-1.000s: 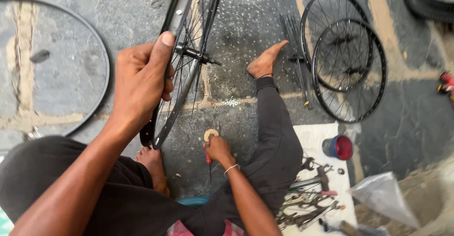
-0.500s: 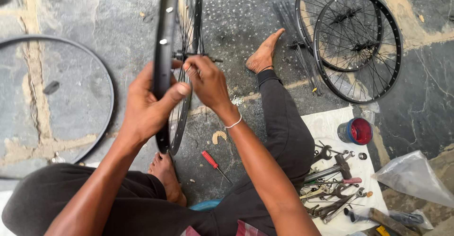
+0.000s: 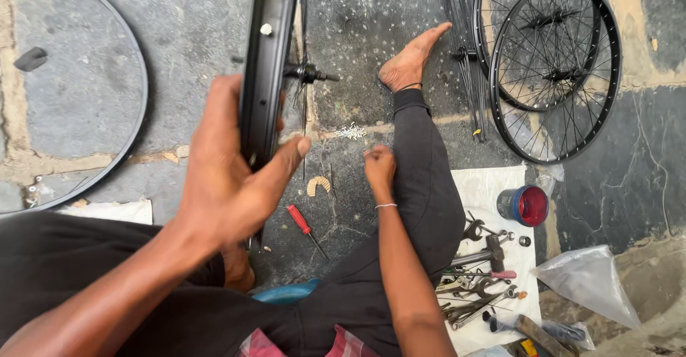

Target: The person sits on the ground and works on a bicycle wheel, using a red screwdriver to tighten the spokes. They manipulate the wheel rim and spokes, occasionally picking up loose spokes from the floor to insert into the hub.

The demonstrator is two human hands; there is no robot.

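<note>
Head view, looking straight down: the left hand (image 3: 229, 178) is wrapped around the black bicycle rim (image 3: 268, 71), thumb hooked across its near edge, fingers hidden behind it. The wheel stands upright, edge-on to the camera, between the person's legs, with its hub axle (image 3: 311, 73) poking out to the right. The right hand (image 3: 379, 167) sits lower, closed in a loose fist just beside the knee of the black trouser leg; whether it pinches anything, I cannot tell. On the stone floor between the hands lie a small tan curved piece (image 3: 319, 184) and a red-handled screwdriver (image 3: 307, 230), and farther up a scatter of small silvery bits (image 3: 350, 132).

Now the containers. A small round tin (image 3: 527, 205), blue outside, red inside, stands on the white cloth (image 3: 486, 185); no contents can be made out. Below it, a heap of spanners and a hammer (image 3: 479, 278). A clear plastic bag (image 3: 589, 278) lies crumpled to the right, contents unclear. Two spoked wheels (image 3: 554, 71) lie stacked at top right, with loose spokes (image 3: 464, 50) beside them.
</note>
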